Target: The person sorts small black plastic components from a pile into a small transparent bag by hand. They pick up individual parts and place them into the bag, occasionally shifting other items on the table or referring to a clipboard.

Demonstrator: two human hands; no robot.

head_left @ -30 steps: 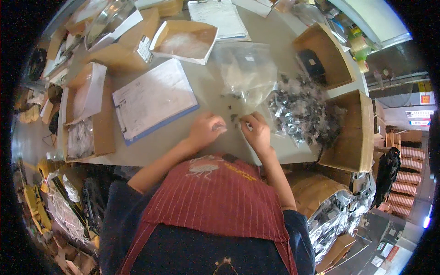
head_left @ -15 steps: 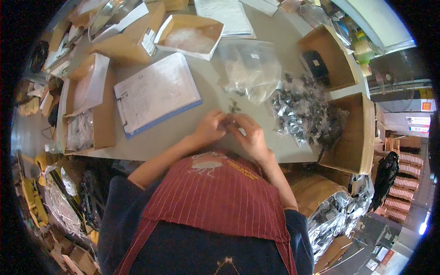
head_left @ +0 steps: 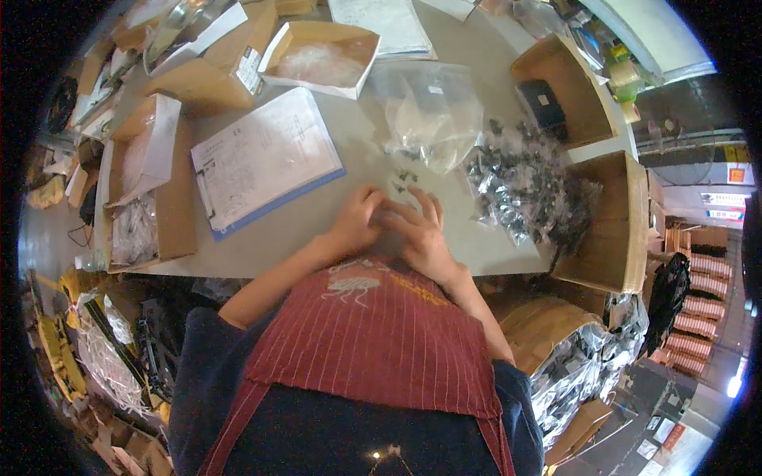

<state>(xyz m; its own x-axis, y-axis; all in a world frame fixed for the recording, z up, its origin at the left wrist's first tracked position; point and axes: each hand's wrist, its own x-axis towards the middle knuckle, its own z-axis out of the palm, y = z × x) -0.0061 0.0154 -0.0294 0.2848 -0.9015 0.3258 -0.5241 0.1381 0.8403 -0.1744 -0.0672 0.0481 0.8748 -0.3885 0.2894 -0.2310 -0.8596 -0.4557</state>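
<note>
My left hand [head_left: 355,225] is at the table's near edge, its fingers curled together in a pinch. My right hand [head_left: 422,239] meets it from the right, thumb and forefinger drawn in toward the left fingertips, the other fingers lifted and spread. Whatever is between the fingertips is too small and hidden to make out. Just beyond the hands, a few small dark parts [head_left: 406,178] lie on the grey tabletop. Behind those rests a large clear plastic bag [head_left: 436,111]. On the right spreads a heap of small clear bags with black parts [head_left: 520,186].
A clipboard with papers [head_left: 266,155] lies to the left. Open cartons stand at both sides, one cardboard box [head_left: 607,222] at right and another box [head_left: 175,226] at left. A shallow white-edged tray [head_left: 321,59] and a paper stack [head_left: 385,28] sit at the back.
My hands have shifted slightly down toward my apron, and my right hand's outer fingers have lifted and spread. The whole view has tilted a little.
</note>
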